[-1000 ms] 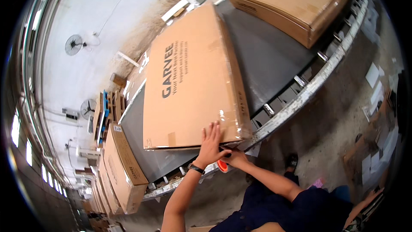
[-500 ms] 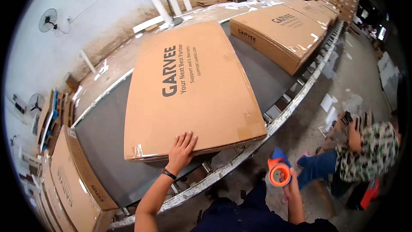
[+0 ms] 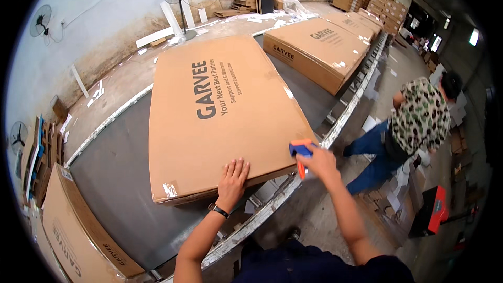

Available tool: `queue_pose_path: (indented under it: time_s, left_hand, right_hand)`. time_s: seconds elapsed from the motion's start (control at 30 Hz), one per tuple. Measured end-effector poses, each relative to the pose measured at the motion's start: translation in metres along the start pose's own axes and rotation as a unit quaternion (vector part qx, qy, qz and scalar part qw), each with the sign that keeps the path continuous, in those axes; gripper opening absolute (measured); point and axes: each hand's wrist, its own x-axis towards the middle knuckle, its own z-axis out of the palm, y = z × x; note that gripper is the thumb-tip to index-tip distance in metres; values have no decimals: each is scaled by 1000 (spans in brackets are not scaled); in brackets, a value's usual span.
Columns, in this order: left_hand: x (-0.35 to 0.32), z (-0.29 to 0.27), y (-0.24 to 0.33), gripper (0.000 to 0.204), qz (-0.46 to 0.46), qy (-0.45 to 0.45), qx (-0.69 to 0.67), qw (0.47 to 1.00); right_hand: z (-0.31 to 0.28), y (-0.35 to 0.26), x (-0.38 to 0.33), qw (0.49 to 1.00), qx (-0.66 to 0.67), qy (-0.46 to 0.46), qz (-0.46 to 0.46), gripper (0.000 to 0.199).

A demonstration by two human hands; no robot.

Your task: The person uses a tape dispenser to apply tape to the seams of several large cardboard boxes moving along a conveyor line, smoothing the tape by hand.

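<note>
A large brown cardboard box (image 3: 246, 131) with dark print lies flat on the grey conveyor belt (image 3: 120, 152) in front of me. My left hand (image 3: 232, 181) rests with its fingers stretched out on the top of the box, by the near edge. In my right hand (image 3: 320, 161) is an orange and blue tape dispenser (image 3: 301, 150), held at the near right corner of the box. Whether it touches the cardboard I cannot tell. Clear tape (image 3: 169, 189) shines at the near left corner.
More boxes (image 3: 314, 52) lie farther along the conveyor, and another box (image 3: 86, 230) is at the lower left. A metal rail (image 3: 272, 204) edges the conveyor. A co-worker in a patterned shirt (image 3: 422, 110) stands at the right, near a red and black object (image 3: 432, 212).
My right hand has lifted the tape dispenser from beside the conveyor up to the box's near right corner. The left hand stays on the box. The co-worker has gone from bent over to more upright.
</note>
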Motion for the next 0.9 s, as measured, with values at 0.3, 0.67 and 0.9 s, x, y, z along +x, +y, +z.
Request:
queue_pose_path:
  time_s: [0.3,0.67,0.9]
  left_hand:
    - [-11,1,-8,67,-9,24,31,999]
    - [1,-5,-1,76,-10,-13,0,1000]
    - [-9,12,11,70,13,41,-32,999]
  right_hand:
    - [68,60,-127,994,49,86,-51,60]
    - [85,37,-33,996,-64,17,-51,55]
    - [107,24,15,963,-246,-91,-63,66]
